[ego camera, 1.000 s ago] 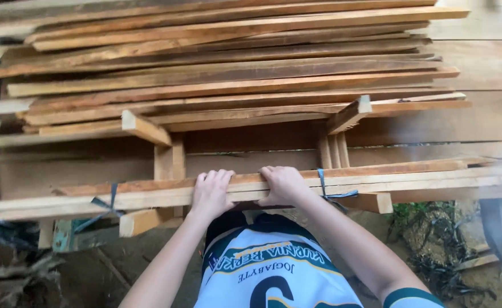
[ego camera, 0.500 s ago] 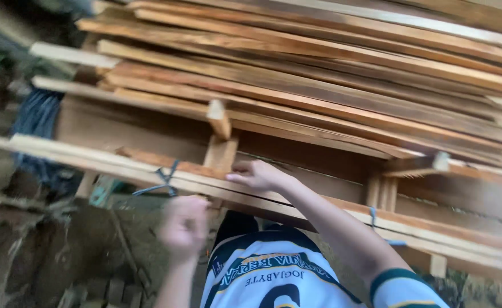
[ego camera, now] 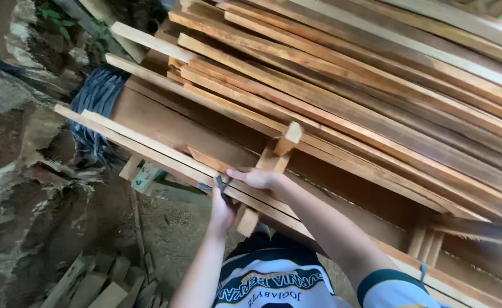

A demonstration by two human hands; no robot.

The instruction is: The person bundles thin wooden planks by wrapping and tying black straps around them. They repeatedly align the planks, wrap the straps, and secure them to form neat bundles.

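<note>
A bundle of long thin wooden slats [ego camera: 148, 151] lies across the front of a stack, bound with a dark strap [ego camera: 221, 185]. My left hand [ego camera: 222, 208] reaches up from below and pinches the strap at the bundle's lower edge. My right hand [ego camera: 256, 178] rests on top of the bundle just right of the strap, fingers laid flat over the slats. A short wooden block [ego camera: 288, 138] stands just behind my right hand.
A tall stack of long planks [ego camera: 376, 85] fills the upper right. A dark coil of hose or cable [ego camera: 94, 100] hangs at the left. Short wood offcuts [ego camera: 100, 282] lie on the dirt ground below left. Another blue strap [ego camera: 424, 271] shows further right.
The view has swung left and tilted. My left hand rose from below the bundle to the strap; my right hand stayed on the slats.
</note>
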